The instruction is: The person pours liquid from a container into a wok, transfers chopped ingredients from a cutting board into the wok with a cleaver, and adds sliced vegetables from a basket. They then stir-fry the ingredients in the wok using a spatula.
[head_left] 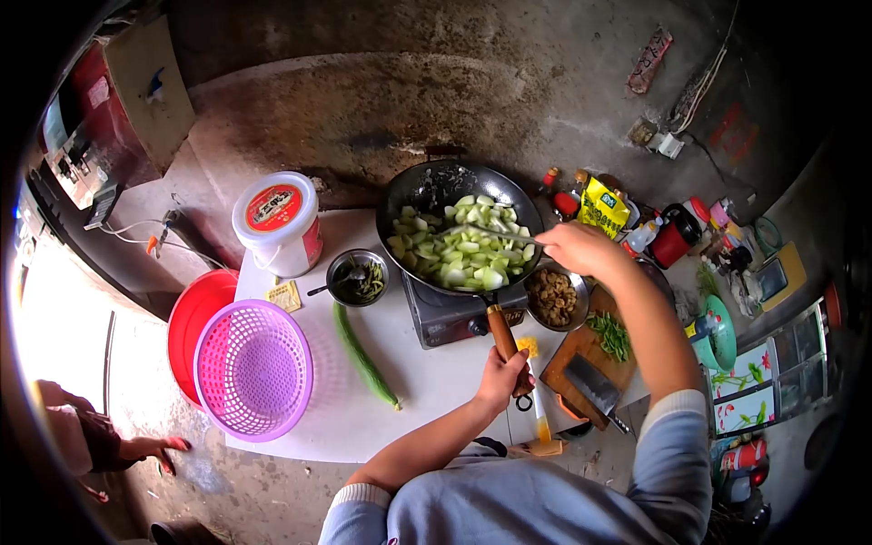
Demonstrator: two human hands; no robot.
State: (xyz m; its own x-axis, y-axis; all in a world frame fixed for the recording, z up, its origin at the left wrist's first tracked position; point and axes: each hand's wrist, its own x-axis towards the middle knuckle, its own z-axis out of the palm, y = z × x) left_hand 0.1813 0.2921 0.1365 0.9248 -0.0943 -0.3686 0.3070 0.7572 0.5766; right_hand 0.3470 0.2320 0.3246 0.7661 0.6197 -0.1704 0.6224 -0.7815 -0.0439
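Note:
My left hand (502,377) is closed round the brown wooden handle of a black wok (427,182), which sits on a small gas stove (434,316). My right hand (578,247) grips a metal spatula (500,232), whose far end reaches among the pale green sliced vegetable pieces (468,259) in the wok. Right of the stove, below my right hand, a metal bowl holds brown cooked food (552,297). A cleaver (592,383) and chopped green pieces (610,334) lie on a wooden cutting board (565,356).
A long green gourd (361,356), a small metal bowl (374,259) and a lidded white bucket (298,245) are left of the stove. A purple basket (295,413) overlaps a red basin (183,320). Bottles and a yellow packet (603,207) stand back right. Another person's legs (136,448) show lower left.

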